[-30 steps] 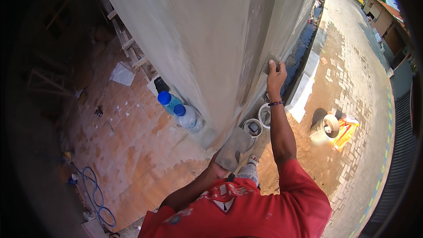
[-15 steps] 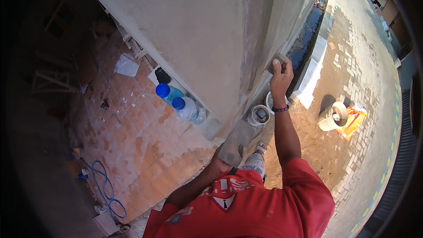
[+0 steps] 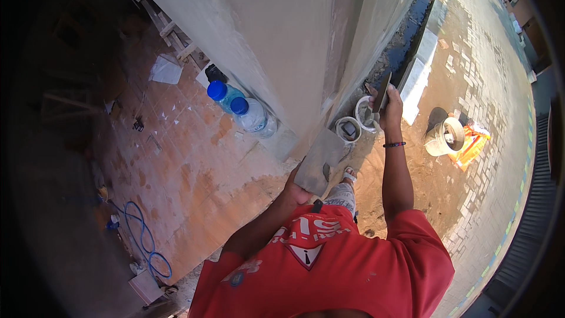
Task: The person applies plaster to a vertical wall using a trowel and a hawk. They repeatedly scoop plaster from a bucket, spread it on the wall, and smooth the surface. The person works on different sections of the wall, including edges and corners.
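Observation:
My left hand (image 3: 296,191) grips the near edge of a grey rectangular mortar board (image 3: 322,156), held flat in front of my waist with a small dark lump of mortar on it. In my right hand (image 3: 392,112) is a thin flat scraper (image 3: 383,91), seen nearly edge-on and apart from the wall; its handle is hidden by the fingers. Ahead stands a grey plastered wall corner (image 3: 282,29). Below and beside the right hand is a white bucket (image 3: 365,119). Another small bucket (image 3: 348,132) with a dark block inside stands just beyond the board.
Two blue-capped plastic bottles (image 3: 254,119) stand at the wall's foot on the left, by the stained tiled floor (image 3: 182,159). A blue hose (image 3: 141,235) lies lower left. To the right are a water-filled drain (image 3: 412,38), a cream bucket (image 3: 441,141) and an orange bag (image 3: 469,150).
My right hand has come away from the wall edge, moving right and toward me, and has turned the scraper edge-on. The board in my left hand has shifted slightly forward and right.

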`<act>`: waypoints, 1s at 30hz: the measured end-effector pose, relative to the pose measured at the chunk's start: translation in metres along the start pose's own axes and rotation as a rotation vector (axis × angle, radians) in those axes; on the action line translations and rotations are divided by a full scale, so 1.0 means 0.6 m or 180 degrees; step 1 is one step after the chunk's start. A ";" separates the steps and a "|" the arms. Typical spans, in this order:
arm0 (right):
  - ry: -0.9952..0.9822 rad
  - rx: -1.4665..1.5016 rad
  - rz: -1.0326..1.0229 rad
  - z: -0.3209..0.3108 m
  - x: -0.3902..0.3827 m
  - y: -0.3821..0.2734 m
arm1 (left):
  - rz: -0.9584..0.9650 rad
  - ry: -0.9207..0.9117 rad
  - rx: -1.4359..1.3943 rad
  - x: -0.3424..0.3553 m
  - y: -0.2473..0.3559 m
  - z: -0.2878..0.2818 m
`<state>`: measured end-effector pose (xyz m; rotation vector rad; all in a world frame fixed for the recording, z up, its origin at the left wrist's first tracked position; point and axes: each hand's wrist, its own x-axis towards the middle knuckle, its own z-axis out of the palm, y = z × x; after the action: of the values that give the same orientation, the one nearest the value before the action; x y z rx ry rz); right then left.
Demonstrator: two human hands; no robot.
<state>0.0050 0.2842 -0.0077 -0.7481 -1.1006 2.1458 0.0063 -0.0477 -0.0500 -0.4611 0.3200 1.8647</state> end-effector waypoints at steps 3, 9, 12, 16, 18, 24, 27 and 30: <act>-0.0078 -0.0174 0.0426 -0.030 -0.091 -0.012 | -0.0137 -0.0237 0.0037 0.001 0.003 0.016; -0.0014 -0.0480 0.0226 -0.064 -0.227 -0.049 | -0.0475 -0.0543 0.0039 0.025 0.008 0.048; 0.0119 -0.0139 0.0606 -0.070 -0.275 -0.053 | -0.0509 -0.1027 0.0253 0.022 0.002 0.082; -0.0189 0.0580 0.0928 -0.080 -0.342 -0.034 | -0.0687 -0.1081 0.0039 0.027 -0.008 0.075; -0.0148 -0.0055 0.0553 -0.063 -0.365 -0.036 | -0.0766 -0.1220 0.0088 0.021 -0.010 0.079; -0.0334 -0.1366 -0.0384 0.018 -0.422 -0.059 | -0.0961 -0.0843 -0.0050 0.008 0.004 0.081; -0.0365 -0.2438 -0.0732 0.012 -0.428 -0.056 | -0.1070 -0.1094 0.0019 0.008 0.011 0.075; -0.0632 -0.2963 -0.1079 0.029 -0.434 -0.068 | -0.0990 -0.0982 -0.0037 0.003 0.014 0.071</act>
<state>0.1741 0.1056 0.0890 -0.6541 -2.1969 1.3771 -0.0087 -0.0305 -0.0129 -0.2104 0.0264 1.6029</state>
